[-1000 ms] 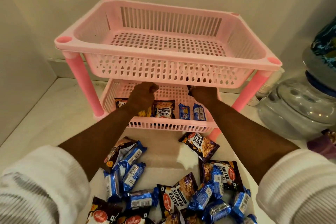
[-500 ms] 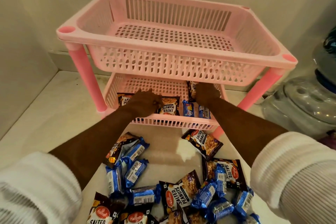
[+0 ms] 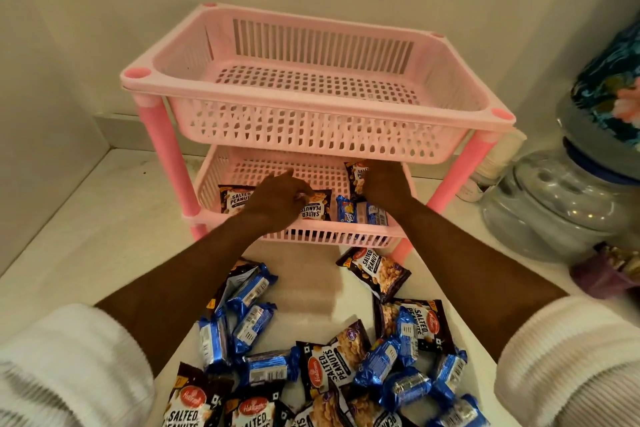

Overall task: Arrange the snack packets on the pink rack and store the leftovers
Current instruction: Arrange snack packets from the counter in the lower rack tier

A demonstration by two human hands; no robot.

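The pink rack (image 3: 311, 121) has two tiers, and its upper basket holds nothing. In the lower tier (image 3: 332, 236) lie two salted peanuts packets (image 3: 235, 199) and two blue biscuit packets (image 3: 346, 210) along the front. My left hand (image 3: 277, 199) is inside this tier, fingertips pinching the top edge of the middle peanuts packet (image 3: 317, 210). My right hand (image 3: 384, 184) grips another peanuts packet (image 3: 356, 175), holding it upright further back on the right. A pile of loose peanuts packets (image 3: 329, 364) and blue biscuit packets (image 3: 249, 322) lies on the white surface in front.
A clear water jar (image 3: 554, 208) with a patterned cover (image 3: 609, 87) stands at the right, and a purple item (image 3: 602, 276) lies before it. White cups (image 3: 491, 163) sit behind the rack's right leg. Walls close in behind and on the left.
My right hand now holds a peanuts packet upright at the back right of the lower tier. My left hand has come forward onto the middle packet. The view has tilted down slightly.
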